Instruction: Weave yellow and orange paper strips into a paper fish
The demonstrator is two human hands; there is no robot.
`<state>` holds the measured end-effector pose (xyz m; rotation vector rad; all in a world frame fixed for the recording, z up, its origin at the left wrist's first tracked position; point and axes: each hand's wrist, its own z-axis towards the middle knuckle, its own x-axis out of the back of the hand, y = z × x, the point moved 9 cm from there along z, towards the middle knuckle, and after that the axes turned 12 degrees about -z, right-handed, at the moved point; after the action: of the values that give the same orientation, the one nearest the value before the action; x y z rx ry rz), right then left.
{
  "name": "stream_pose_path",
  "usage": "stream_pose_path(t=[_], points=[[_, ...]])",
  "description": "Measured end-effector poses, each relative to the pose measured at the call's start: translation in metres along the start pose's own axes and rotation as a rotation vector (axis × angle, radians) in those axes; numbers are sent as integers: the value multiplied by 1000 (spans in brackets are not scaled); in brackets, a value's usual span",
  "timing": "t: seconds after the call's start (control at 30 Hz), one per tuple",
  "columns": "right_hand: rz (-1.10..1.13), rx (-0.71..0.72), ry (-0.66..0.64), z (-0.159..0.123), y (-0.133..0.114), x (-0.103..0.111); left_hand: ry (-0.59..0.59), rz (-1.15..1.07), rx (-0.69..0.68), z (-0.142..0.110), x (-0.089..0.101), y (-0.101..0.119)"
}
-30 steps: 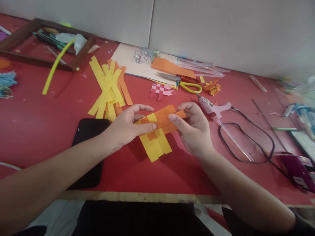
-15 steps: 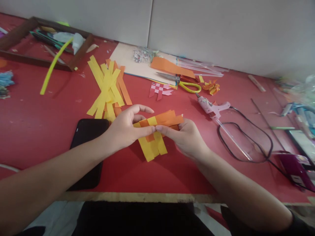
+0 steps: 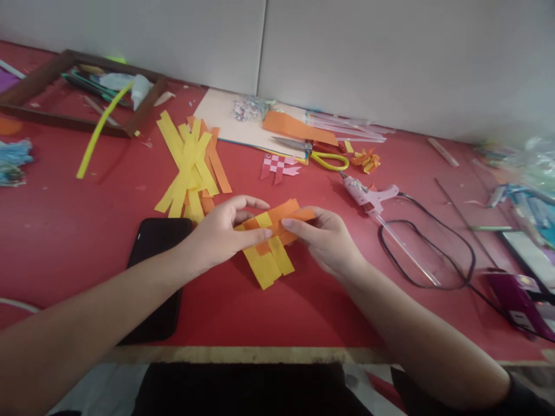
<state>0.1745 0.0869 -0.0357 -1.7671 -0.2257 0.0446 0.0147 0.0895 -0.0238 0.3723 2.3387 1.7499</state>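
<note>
Pinches the woven paper (image 3: 263, 260) with the left hand (image 3: 221, 231), just right of the phone (image 3: 160, 312), with thumb pressed flat on top, fingers partly hidden underneath, and forefinger arched past the far edge, seemingly clear of it. Holds that same woven paper right of the phone, near the level of its far end, apparently lifted off the red table (image 3: 243, 323). Shows orange bands running rightward and slightly farther away, along the line between the hands, and yellow ends slanting toward the table's near edge. Has, beyond the paper and to the right of the phone, a checkered paper fish (image 3: 277, 166). Brings neither hand nearer than the other, touching the paper with both and leaving only a narrow gap between thumb tips. Grips the orange side with the right hand (image 3: 332, 242), farther right of the phone, with thumb laid over the orange bands, pointing back phoneward, and fingers curled behind, mostly out of sight. Has, rightmost from the phone, a pink glue gun (image 3: 366, 193), apart from the right hand.
</note>
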Motion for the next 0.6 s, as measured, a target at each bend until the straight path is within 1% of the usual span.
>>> stream_pose_path(t=[0.07, 0.13, 0.2, 0.27, 0.33, 0.37, 0.4, 0.43, 0.47, 0.5, 0.53, 0.6], points=[[-45, -1, -25, -2, -1, -3, -95, -52, -21, 0, -8, 0], [-114, 23, -48, -5, -7, -6, -174, -72, -34, 0, -15, 2], [-212, 91, -31, -3, -22, 0, -187, -78, -17, 0, -16, 1], [-353, 204, 81, 7, -45, 22, -127, -79, -5, 1, -10, 0], [-553, 328, 297, 22, -75, 59, -48, -67, -9, 2, -2, 0], [-693, 375, 398, 33, -90, 78, -23, -62, -11, 2, 0, 0], [-860, 400, 465, 47, -102, 93, -6, -61, -11, 3, 2, 0], [-1044, 405, 491, 63, -111, 105, -3, -62, -7, 3, 3, -1], [-1264, 358, 436, 84, -112, 113, -4, -64, -3, 2, 3, -2], [-1499, 282, 303, 106, -105, 116, -7, -66, 4, 2, 3, -3], [-1571, 246, 221, 124, -102, 122, -15, -70, 13, 2, 2, -4], [-1652, 193, 104, 150, -93, 130, -28, -83, 29, 1, 1, -4]])
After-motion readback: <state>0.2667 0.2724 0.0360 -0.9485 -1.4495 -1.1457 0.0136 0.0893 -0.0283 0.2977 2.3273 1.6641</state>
